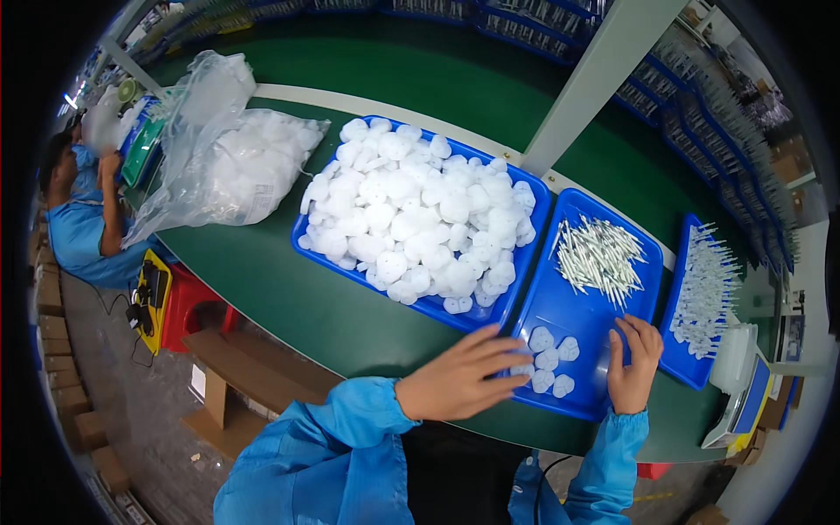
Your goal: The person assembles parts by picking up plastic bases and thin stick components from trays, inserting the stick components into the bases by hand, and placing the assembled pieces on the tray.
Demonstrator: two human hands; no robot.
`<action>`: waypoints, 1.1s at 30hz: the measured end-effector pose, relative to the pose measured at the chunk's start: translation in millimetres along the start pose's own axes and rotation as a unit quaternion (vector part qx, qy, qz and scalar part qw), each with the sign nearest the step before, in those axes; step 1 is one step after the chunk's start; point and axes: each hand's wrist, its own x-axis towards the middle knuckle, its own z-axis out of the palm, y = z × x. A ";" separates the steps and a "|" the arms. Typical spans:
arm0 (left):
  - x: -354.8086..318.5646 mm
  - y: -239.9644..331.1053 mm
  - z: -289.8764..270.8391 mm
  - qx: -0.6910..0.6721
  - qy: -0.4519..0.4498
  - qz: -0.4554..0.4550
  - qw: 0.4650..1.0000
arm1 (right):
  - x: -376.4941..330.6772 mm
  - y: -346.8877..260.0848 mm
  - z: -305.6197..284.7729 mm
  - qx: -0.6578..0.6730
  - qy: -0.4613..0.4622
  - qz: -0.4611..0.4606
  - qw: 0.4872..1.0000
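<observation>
Low in the frame, the left hand (459,381) lies flat and spread over the near rim of the middle blue tray (584,319), fingers reaching toward the small cluster of white discs (549,359) at lower centre; it grips nothing. The right hand (634,367) rests open on the same tray's right side, fingertips on the floor, also holding nothing. The discs lie loose between both hands, so a sweeping finger could likely flick one over the low near rim and off the green table (289,297), whose edge runs just below. Further up the tray, a loose pile of white sticks (599,254) could scatter if a wrist brushes it. Room is tight: the heaped disc tray (512,302) touches at left, another stick tray (687,350) at right. Open tabletop lies left of centre, before the plastic bag (232,166).
</observation>
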 end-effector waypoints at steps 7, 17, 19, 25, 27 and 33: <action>-12.2 -13.4 -44.1 0.247 0.209 -0.115 0.939 | 9.7 5.2 8.2 0.122 -0.012 -0.014 0.992; -3.3 -40.1 -43.0 0.351 0.145 -0.260 0.888 | 51.1 4.1 23.0 0.201 -0.067 -0.125 0.969; -3.7 -41.7 -39.1 0.372 0.153 -0.269 0.875 | 68.0 -2.4 35.5 0.212 -0.061 -0.157 0.963; -12.0 -44.5 -33.5 0.383 0.167 -0.266 0.869 | 78.1 -1.9 54.4 0.136 -0.090 -0.142 0.976; -11.8 -41.2 -33.6 0.379 0.192 -0.263 0.866 | 74.1 5.6 51.6 0.149 -0.066 -0.136 0.977; -10.0 -31.0 -31.3 0.334 0.221 -0.178 0.899 | 57.1 7.9 35.6 0.121 -0.036 -0.105 0.986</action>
